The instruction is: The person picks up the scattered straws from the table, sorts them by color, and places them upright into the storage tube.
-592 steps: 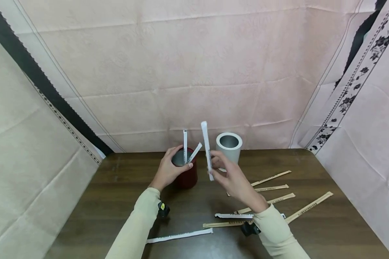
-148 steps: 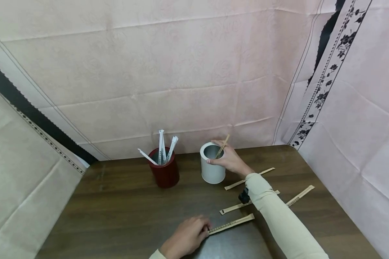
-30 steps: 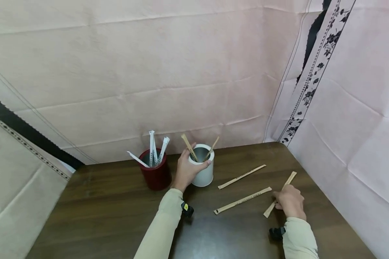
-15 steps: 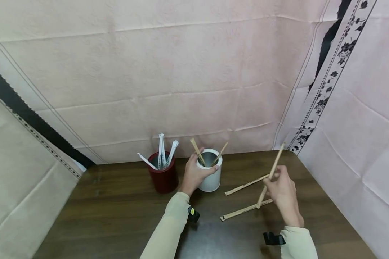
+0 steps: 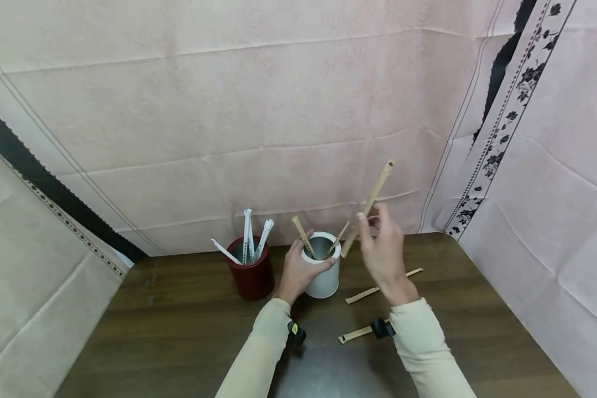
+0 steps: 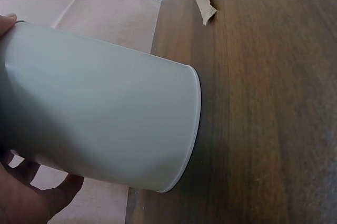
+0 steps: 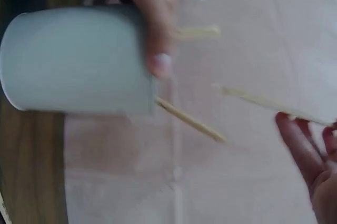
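My left hand (image 5: 298, 273) grips the rim and side of a white cylindrical cup (image 5: 324, 283) standing on the table. Two slim tan paper stick packets lean inside it, one to the left (image 5: 303, 235) and one to the right (image 5: 337, 240). Between thumb and fingers, my right hand (image 5: 385, 257) pinches another tan stick packet (image 5: 375, 192), tilted, its lower end just right of the cup's rim. The right wrist view shows that packet (image 7: 263, 102) apart from the cup, somewhat blurred. The left wrist view shows the cup's smooth side (image 6: 105, 103) and base.
Left of the white cup stands a dark red cup (image 5: 251, 283) with several white stick packets (image 5: 247, 235). Two tan packets lie on the wooden table (image 5: 189, 331), one farther back (image 5: 363, 296) and one nearer (image 5: 354, 335), partly behind my right arm. Pale cloth hangs behind and at both sides.
My right hand has picked the tan stick packet off the table's right side, lifted it and brought it left beside the white cup. My left hand keeps holding the cup.
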Tool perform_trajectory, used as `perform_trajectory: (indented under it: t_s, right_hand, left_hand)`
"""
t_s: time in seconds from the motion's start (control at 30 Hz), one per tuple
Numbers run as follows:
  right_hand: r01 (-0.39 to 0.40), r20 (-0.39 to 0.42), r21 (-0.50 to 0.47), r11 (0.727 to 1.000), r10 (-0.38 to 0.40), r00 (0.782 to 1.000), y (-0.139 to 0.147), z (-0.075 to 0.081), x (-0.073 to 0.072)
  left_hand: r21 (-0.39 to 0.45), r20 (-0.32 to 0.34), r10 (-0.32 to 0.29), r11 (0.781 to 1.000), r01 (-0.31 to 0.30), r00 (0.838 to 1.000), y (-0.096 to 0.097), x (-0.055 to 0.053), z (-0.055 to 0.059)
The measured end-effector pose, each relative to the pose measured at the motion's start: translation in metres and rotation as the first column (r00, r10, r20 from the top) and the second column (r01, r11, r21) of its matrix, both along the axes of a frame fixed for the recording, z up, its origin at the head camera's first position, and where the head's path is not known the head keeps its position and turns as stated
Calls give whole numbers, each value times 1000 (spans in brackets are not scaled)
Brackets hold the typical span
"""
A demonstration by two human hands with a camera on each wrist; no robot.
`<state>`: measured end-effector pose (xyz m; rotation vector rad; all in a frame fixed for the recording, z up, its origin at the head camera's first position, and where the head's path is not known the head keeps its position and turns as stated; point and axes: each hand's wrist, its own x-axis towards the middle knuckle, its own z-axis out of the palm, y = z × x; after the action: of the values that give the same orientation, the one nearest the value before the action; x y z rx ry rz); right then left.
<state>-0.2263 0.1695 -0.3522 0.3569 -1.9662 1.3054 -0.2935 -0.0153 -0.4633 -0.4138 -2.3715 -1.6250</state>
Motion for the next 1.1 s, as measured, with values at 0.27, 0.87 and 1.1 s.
perform_trajectory:
  t_s: [0.27, 0.87, 1.1]
  right_hand:
    - [-47, 131, 245, 968, 15, 991, -30, -34, -30]
    - [-73, 302, 241, 968, -3, 953, 7, -29, -18]
    - [6, 563, -255, 967, 143, 814, 54, -23, 26]
  left_hand:
    - [6, 49, -22, 1000, 22, 999, 3, -1, -1]
    - [8, 9, -7, 1000, 7, 1000, 12, -1, -8]
    - [27, -4, 0, 1000, 0, 1000, 2, -3, -2]
